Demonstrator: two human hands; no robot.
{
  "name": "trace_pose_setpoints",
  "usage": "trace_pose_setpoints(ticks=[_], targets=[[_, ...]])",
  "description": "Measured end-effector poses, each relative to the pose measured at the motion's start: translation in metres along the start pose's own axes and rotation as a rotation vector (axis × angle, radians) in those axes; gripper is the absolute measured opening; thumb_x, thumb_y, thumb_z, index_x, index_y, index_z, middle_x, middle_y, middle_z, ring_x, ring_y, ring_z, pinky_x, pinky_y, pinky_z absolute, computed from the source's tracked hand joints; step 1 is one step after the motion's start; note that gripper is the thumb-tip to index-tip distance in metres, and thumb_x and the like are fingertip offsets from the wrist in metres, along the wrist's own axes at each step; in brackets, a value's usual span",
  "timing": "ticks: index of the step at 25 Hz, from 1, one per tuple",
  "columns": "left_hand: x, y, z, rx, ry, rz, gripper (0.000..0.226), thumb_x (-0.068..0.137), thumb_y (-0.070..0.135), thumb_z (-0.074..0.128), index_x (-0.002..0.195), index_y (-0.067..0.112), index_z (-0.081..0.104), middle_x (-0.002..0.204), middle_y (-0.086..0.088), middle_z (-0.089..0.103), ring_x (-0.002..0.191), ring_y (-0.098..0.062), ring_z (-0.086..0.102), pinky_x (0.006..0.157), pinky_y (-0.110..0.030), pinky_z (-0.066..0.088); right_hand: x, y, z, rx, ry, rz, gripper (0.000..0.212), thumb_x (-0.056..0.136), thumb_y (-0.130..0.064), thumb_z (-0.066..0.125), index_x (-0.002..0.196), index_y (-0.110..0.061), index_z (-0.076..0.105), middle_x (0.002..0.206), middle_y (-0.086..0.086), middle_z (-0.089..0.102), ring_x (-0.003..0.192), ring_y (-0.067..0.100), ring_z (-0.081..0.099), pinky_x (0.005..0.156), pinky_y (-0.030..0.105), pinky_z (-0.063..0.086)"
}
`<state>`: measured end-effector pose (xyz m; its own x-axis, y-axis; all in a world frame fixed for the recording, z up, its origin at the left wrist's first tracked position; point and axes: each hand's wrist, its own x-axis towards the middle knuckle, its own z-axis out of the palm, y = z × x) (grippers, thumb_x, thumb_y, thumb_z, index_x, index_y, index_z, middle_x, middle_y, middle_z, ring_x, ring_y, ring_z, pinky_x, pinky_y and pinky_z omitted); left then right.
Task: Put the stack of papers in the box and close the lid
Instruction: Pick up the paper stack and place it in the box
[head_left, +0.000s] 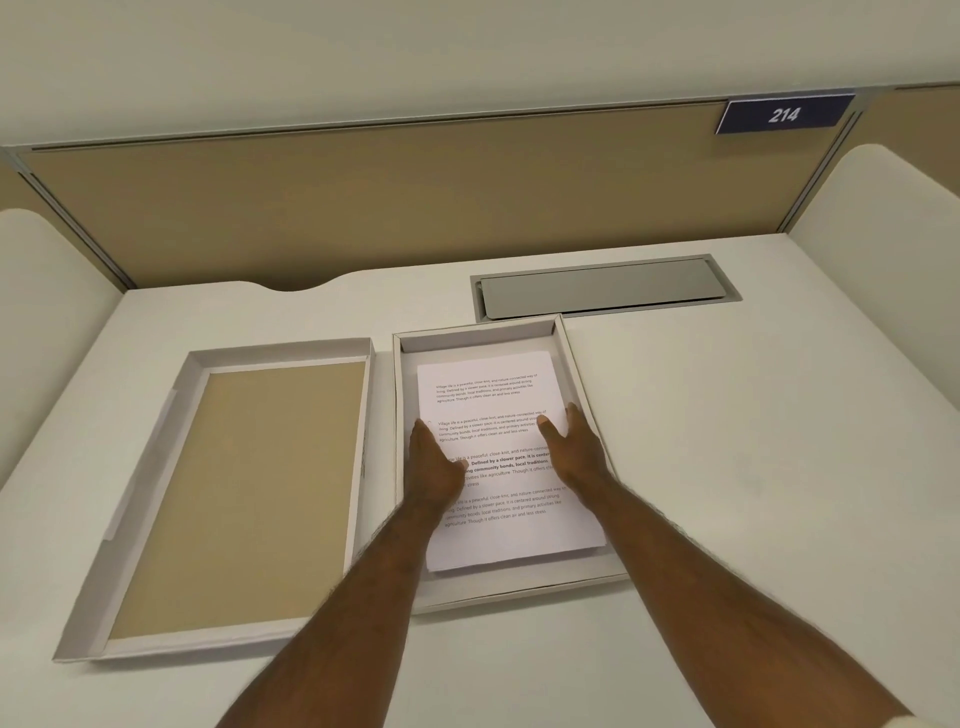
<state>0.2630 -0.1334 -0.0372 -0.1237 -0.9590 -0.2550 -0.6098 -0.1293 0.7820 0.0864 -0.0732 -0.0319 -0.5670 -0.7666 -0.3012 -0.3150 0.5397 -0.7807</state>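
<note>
papers (488, 415) lie flat inside box (571, 364) | left hand (434, 460), right hand (571, 449) rest on the sheets, fingers together, gripping nothing | light, floppy, slippery | lid (234, 493) left on tabletop (753, 441): stiff, take by long edges

- the box (569, 358) sits on the counter (753, 467), at the middle.
- the stack of papers (493, 395) lies in the box.
- the lid (234, 499) lies just left of the box, inner side up.
- a hatch (602, 288) is set in the counter just behind the box.
- a partition (389, 202) stands at the far edge.
</note>
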Motion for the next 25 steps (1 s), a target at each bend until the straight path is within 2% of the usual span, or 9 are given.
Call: trace_pose_setpoints(ticks=[5,7,10,14,17,19,22,25], targets=[[-0.002,0.001,0.000,0.033,0.024,0.009,0.063,0.077,0.002,0.073,0.130,0.007,0.039,0.131,-0.011,0.050,0.123,-0.027,0.051,0.098,-0.034,0.047,-0.006,-0.002,-0.001,-0.051,-0.032,-0.074,0.074,0.096,-0.038,0.050,0.152,-0.005,0.015,0.159,0.011,0.025,0.146,0.025,0.025,0.117,0.032,0.020],[-0.005,0.000,0.001,0.043,0.039,0.012,0.062,0.079,0.004,0.072,0.131,0.006,0.038,0.133,-0.011,0.048,0.125,-0.026,0.050,0.101,-0.035,0.046,-0.007,-0.002,-0.002,-0.075,-0.037,-0.111,0.075,0.095,-0.036,0.053,0.151,-0.003,0.015,0.158,0.012,0.026,0.146,0.026,0.025,0.116,0.032,0.020],[-0.007,0.001,0.002,0.030,0.022,0.003,0.066,0.083,0.008,0.070,0.139,0.005,0.035,0.141,-0.012,0.048,0.131,-0.029,0.049,0.108,-0.041,0.045,-0.004,-0.004,-0.006,-0.038,-0.060,-0.070,0.080,0.094,-0.038,0.055,0.152,-0.003,0.013,0.159,0.012,0.023,0.147,0.026,0.024,0.117,0.032,0.020],[-0.002,0.004,-0.004,-0.042,-0.055,-0.072,0.085,0.088,0.012,0.068,0.154,0.004,0.015,0.157,-0.013,0.033,0.145,-0.030,0.034,0.118,-0.045,0.033,-0.002,-0.004,-0.008,-0.018,-0.065,-0.045,0.082,0.093,-0.040,0.056,0.153,-0.003,0.012,0.160,0.012,0.022,0.147,0.026,0.023,0.118,0.033,0.020],[-0.001,0.004,-0.004,-0.083,-0.053,-0.076,0.080,0.087,0.011,0.068,0.151,0.004,0.022,0.153,-0.012,0.039,0.140,-0.029,0.041,0.115,-0.045,0.037,0.000,-0.004,-0.009,-0.018,-0.096,-0.034,0.083,0.093,-0.042,0.055,0.153,-0.004,0.013,0.160,0.011,0.023,0.147,0.026,0.025,0.118,0.035,0.022],[-0.003,0.004,-0.005,-0.080,-0.058,-0.071,0.080,0.087,0.011,0.069,0.151,0.004,0.021,0.153,-0.012,0.038,0.141,-0.029,0.039,0.116,-0.043,0.036,0.000,-0.005,-0.011,-0.050,-0.102,-0.047,0.082,0.092,-0.042,0.056,0.152,-0.004,0.014,0.159,0.011,0.026,0.145,0.027,0.027,0.117,0.035,0.024],[0.001,0.010,-0.008,0.033,-0.070,0.001,0.094,0.087,0.016,0.069,0.155,0.002,0.006,0.164,-0.014,0.014,0.152,-0.028,0.013,0.124,-0.040,0.016,-0.005,-0.009,-0.013,-0.163,-0.082,-0.236,0.081,0.091,-0.037,0.059,0.150,-0.001,0.017,0.157,0.014,0.026,0.146,0.029,0.025,0.117,0.032,0.024],[0.023,0.026,-0.014,0.183,-0.101,0.132,0.091,0.090,0.023,0.067,0.155,0.003,0.008,0.165,-0.017,0.007,0.153,-0.029,0.005,0.124,-0.037,0.009,-0.019,-0.016,-0.014,-0.410,-0.146,-0.416,0.106,0.081,-0.059,0.061,0.154,-0.010,0.001,0.164,0.008,-0.003,0.151,0.022,0.000,0.121,0.036,0.010]])
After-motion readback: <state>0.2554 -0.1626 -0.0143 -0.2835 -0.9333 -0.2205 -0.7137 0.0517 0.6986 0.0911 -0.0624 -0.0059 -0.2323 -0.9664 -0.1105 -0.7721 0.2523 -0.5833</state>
